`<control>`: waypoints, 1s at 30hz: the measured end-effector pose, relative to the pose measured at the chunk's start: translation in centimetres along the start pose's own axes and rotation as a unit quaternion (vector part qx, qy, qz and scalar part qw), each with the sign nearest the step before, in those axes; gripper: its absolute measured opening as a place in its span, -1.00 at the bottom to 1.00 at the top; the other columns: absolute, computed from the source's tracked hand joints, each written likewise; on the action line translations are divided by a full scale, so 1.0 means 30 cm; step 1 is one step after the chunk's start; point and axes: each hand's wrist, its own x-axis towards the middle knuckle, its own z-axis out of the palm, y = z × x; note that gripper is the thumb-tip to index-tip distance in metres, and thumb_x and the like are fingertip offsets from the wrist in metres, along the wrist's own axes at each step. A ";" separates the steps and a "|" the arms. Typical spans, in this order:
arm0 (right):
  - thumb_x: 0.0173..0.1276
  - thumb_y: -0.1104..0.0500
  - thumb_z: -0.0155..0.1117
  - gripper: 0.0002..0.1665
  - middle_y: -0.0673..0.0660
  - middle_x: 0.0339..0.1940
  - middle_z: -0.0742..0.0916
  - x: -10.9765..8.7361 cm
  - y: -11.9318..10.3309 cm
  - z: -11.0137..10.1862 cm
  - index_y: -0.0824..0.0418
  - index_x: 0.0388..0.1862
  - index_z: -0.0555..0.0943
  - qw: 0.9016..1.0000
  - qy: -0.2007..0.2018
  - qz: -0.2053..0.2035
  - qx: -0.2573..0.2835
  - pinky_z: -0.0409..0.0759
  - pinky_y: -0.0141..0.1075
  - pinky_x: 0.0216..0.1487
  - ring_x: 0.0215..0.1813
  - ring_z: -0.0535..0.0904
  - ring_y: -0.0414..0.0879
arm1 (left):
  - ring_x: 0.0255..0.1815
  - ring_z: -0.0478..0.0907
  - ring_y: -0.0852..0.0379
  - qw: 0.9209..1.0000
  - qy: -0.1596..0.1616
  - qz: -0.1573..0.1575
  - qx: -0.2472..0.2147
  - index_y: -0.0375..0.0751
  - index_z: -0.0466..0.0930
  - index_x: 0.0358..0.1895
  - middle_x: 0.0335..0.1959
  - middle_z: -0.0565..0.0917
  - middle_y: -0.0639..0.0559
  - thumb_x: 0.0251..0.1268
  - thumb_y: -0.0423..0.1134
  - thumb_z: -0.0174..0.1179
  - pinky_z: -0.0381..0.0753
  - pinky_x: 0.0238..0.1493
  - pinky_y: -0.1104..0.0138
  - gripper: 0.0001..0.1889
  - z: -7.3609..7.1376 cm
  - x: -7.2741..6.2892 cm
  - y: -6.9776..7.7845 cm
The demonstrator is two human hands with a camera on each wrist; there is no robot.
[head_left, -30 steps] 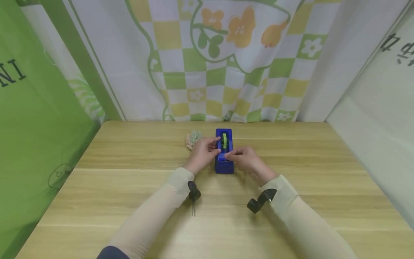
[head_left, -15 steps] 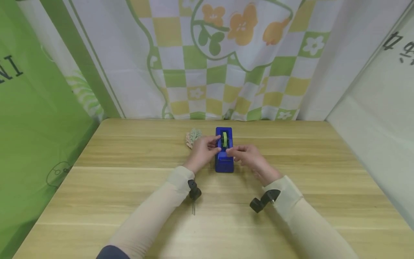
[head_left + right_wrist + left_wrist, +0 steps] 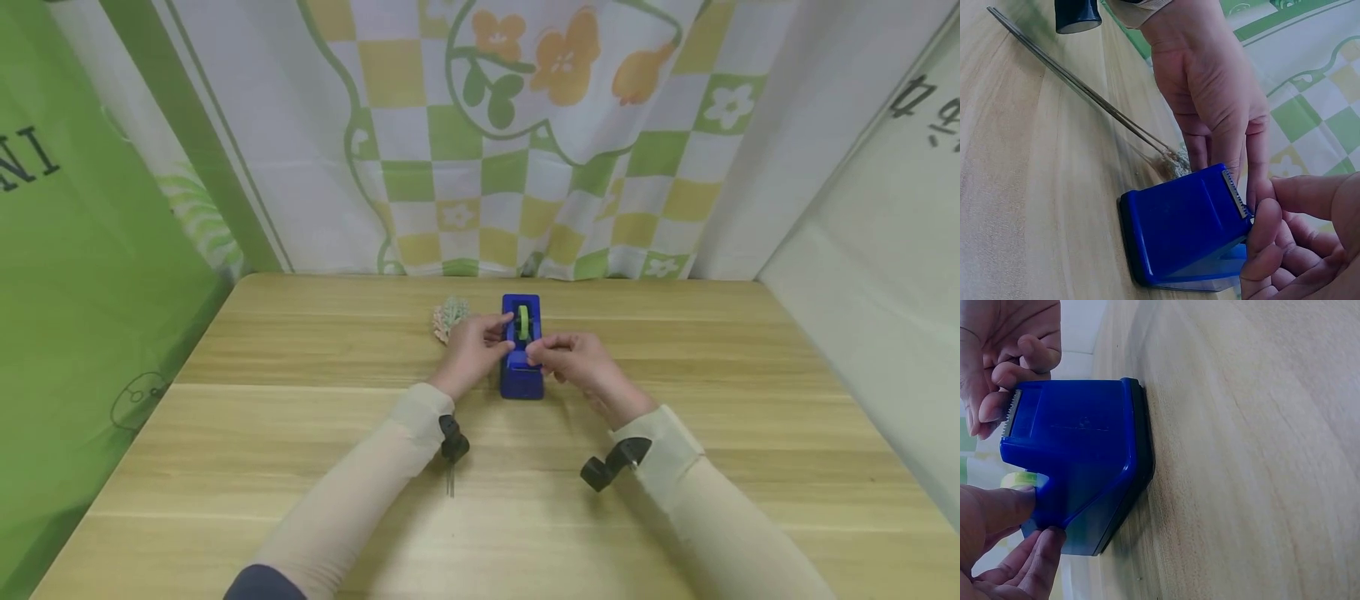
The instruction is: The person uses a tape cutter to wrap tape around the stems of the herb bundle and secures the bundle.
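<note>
A blue tape dispenser [image 3: 521, 385] stands upright on the wooden table, holding a yellow-green roll of tape [image 3: 522, 323]. My left hand [image 3: 468, 354] grips its left side; in the left wrist view the thumb [image 3: 1007, 506] lies near the roll and the fingers press on the body. At the serrated cutter [image 3: 1235, 194] my right hand [image 3: 577, 367] pinches thumb and forefinger together, right at the blade's edge. The tape's end there is mostly hidden by the fingertips.
Behind my left hand lies a bunch of small pale pink and green flowers [image 3: 450, 319]. Its thin stems [image 3: 1079, 87] run toward me under the left wrist. A checked curtain [image 3: 502, 175] hangs at the table's back edge.
My right fingertips have shifted slightly right and away from me, from the dispenser's front lip. The left hand keeps its grip, and the dispenser stays in place.
</note>
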 end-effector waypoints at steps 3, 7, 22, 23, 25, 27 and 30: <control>0.56 0.15 0.27 -0.69 -0.19 -0.41 0.77 -0.004 -0.002 -0.001 0.39 0.04 0.69 1.000 -0.003 -0.001 -0.010 0.47 -0.42 -0.31 -0.31 0.61 -0.23 | 0.18 0.72 -0.15 1.000 -0.003 -0.003 -0.001 -0.16 0.55 0.43 0.16 0.70 -0.26 0.45 -0.35 0.32 0.72 0.25 0.14 -0.49 0.005 0.001 -0.001; 0.56 0.17 0.27 -0.70 -0.20 -0.43 0.78 -0.012 -0.007 0.000 0.40 0.03 0.71 1.000 -0.010 -0.010 -0.013 0.47 -0.42 -0.31 -0.31 0.63 -0.25 | 0.18 0.72 -0.14 1.000 -0.002 -0.004 -0.003 -0.18 0.55 0.42 0.16 0.72 -0.26 0.44 -0.36 0.32 0.72 0.25 0.14 -0.49 0.006 0.002 -0.001; 0.53 0.21 0.31 -0.68 -0.20 -0.46 0.77 -0.049 -0.001 0.032 0.46 0.07 0.68 1.000 0.012 -0.005 0.010 0.56 -0.42 -0.27 -0.34 0.63 -0.32 | 0.19 0.72 -0.13 1.000 0.000 -0.002 -0.005 -0.17 0.54 0.43 0.20 0.72 -0.24 0.45 -0.35 0.32 0.73 0.24 0.14 -0.49 -0.003 0.000 0.001; 0.52 0.22 0.31 -0.68 -0.20 -0.46 0.78 -0.052 0.001 0.036 0.46 0.07 0.68 1.000 0.014 -0.007 0.015 0.56 -0.42 -0.27 -0.34 0.64 -0.32 | 0.19 0.72 -0.13 1.000 0.000 -0.002 -0.005 -0.16 0.54 0.43 0.20 0.72 -0.24 0.45 -0.35 0.32 0.73 0.24 0.14 -0.49 -0.003 0.000 0.001; 0.51 0.25 0.30 -0.70 -0.19 -0.46 0.78 -0.061 0.007 0.043 0.48 0.05 0.69 1.000 0.015 -0.013 0.022 0.57 -0.42 -0.29 -0.35 0.64 -0.33 | 0.19 0.73 -0.13 1.000 0.000 -0.001 -0.004 -0.16 0.54 0.43 0.20 0.72 -0.24 0.45 -0.35 0.32 0.73 0.24 0.15 -0.49 -0.003 0.001 0.001; 0.51 0.26 0.30 -0.71 -0.18 -0.47 0.78 -0.066 0.014 0.050 0.50 0.03 0.69 0.999 0.016 -0.019 0.028 0.58 -0.42 -0.30 -0.37 0.64 -0.33 | 0.18 0.73 -0.13 1.000 0.000 0.000 -0.002 -0.17 0.54 0.43 0.18 0.73 -0.24 0.45 -0.35 0.32 0.73 0.24 0.16 -0.49 -0.002 0.001 0.000; 0.52 0.27 0.28 -0.72 -0.17 -0.47 0.78 -0.073 0.027 0.055 0.51 0.00 0.69 0.999 0.013 -0.025 0.034 0.59 -0.42 -0.30 -0.37 0.64 -0.32 | 0.17 0.74 -0.13 1.000 0.003 0.000 -0.002 -0.18 0.55 0.42 0.16 0.74 -0.25 0.44 -0.36 0.32 0.73 0.23 0.16 -0.50 -0.002 0.001 0.001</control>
